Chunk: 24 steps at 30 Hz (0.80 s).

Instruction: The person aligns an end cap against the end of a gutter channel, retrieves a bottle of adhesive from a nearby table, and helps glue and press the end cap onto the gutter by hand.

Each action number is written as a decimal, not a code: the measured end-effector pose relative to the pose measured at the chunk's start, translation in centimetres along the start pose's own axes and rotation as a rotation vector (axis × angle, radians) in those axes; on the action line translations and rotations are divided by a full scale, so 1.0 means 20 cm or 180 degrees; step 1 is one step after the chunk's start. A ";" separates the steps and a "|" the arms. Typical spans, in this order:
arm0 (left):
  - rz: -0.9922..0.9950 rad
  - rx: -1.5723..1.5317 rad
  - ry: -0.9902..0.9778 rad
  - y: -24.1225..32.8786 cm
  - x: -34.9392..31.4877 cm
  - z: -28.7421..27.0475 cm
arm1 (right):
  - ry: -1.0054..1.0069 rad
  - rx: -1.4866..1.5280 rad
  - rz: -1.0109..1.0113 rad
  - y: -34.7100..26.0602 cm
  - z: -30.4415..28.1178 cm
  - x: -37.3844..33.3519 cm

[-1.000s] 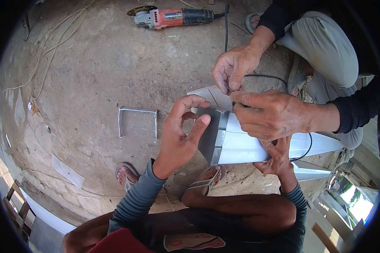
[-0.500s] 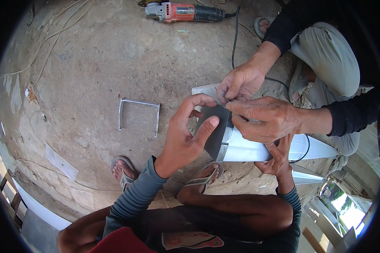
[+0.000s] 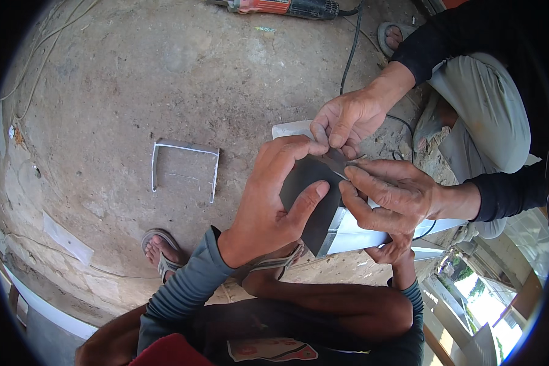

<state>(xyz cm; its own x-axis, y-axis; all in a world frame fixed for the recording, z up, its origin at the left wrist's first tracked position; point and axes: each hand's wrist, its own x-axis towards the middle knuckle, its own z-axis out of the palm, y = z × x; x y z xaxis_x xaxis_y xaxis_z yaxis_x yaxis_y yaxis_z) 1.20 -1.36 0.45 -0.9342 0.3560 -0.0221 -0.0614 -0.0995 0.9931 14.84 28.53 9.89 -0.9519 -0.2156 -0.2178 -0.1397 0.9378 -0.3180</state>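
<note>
Holds left hand (image 3: 261, 198) open at frame centre, beside a long white metal-looking profile (image 3: 351, 235); right of centre, grips its lower edge with right hand (image 3: 391, 249).

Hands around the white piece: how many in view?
4: the person's left hand at the dark end; their right hand, partly covered, below the white piece; a co-worker's upper hand near the dark end's top, and lower hand over the white piece.
</note>
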 end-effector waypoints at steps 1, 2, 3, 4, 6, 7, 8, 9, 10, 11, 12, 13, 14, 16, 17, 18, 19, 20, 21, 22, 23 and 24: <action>0.0063 0.0101 -0.0026 0.00 0.01 -0.01 | 0.0024 -0.0062 -0.0140 -0.02 -0.01 0.05; 0.0052 0.0096 -0.0035 -0.01 0.01 -0.01 | 0.0031 -0.0171 -0.0343 -0.03 -0.01 0.11; 0.0045 0.0141 -0.0035 -0.02 0.01 -0.01 | 0.0020 -0.0277 -0.0570 -0.06 -0.01 0.17; 0.0045 0.0179 -0.0037 -0.02 0.02 0.00 | 0.0009 -0.0378 -0.0776 -0.08 -0.03 0.24; -0.0005 0.0152 -0.0024 -0.03 0.03 0.00 | -0.0022 -0.0513 -0.1150 -0.11 -0.04 0.35; -0.0046 0.0139 -0.0002 -0.03 0.03 0.00 | -0.0030 -0.0558 -0.1325 -0.12 -0.05 0.40; -0.0052 0.0141 -0.0007 -0.02 0.03 0.00 | -0.0050 -0.0572 -0.1474 -0.12 -0.05 0.45; -0.0023 0.0133 -0.0036 -0.02 0.04 0.00 | -0.0065 -0.0610 -0.1623 -0.14 -0.06 0.48; 0.0004 0.0127 -0.0065 -0.02 0.04 0.00 | -0.0076 -0.0641 -0.1773 -0.15 -0.07 0.52; 0.0000 0.0124 -0.0069 -0.02 0.05 0.00 | -0.0080 -0.0666 -0.1916 -0.16 -0.08 0.55; 0.0086 0.0188 -0.0074 -0.03 0.05 0.00 | -0.0092 -0.0685 -0.2046 -0.16 -0.08 0.58; 0.0170 0.0253 -0.0079 -0.03 0.06 0.01 | -0.0106 -0.0705 -0.2177 -0.17 -0.09 0.61; 0.0164 0.0255 -0.0081 -0.04 0.06 0.01 | -0.0106 -0.0728 -0.2295 -0.17 -0.09 0.63; 0.0194 0.0176 -0.0040 -0.04 0.06 0.02 | -0.0116 -0.0755 -0.2508 -0.18 -0.10 0.68; 0.0189 0.0177 -0.0039 -0.04 0.05 0.02 | -0.0116 -0.0771 -0.2599 -0.19 -0.10 0.70; 0.0161 0.0172 -0.0048 -0.04 0.05 0.01 | -0.0121 -0.0800 -0.2687 -0.19 -0.10 0.72; 0.0132 0.0169 -0.0056 -0.04 0.05 0.01 | -0.0122 -0.0814 -0.2779 -0.20 -0.11 0.74; 0.0124 0.0168 -0.0054 -0.04 0.05 0.01 | -0.0124 -0.0828 -0.2859 -0.20 -0.11 0.76; 0.0121 0.0179 -0.0116 -0.04 0.05 0.01 | -0.0122 -0.0839 -0.2942 -0.20 -0.11 0.78; 0.0118 0.0189 -0.0177 -0.04 0.05 0.01 | -0.0127 -0.0856 -0.3017 -0.20 -0.12 0.80; 0.0110 0.0185 -0.0172 -0.04 0.05 0.01 | -0.0138 -0.0863 -0.3085 -0.20 -0.12 0.81; 0.0129 0.0127 -0.0195 -0.04 0.05 0.01 | -0.0139 -0.0890 -0.3166 -0.21 -0.12 0.83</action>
<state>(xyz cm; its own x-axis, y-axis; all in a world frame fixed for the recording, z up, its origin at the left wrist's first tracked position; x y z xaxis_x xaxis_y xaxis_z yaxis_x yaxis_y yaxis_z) 0.46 -0.72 -0.40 -0.9124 0.4087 0.0241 -0.0088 -0.0784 0.9969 -0.97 21.77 9.86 -0.3613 -0.9324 -0.0089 -0.9217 0.3586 -0.1480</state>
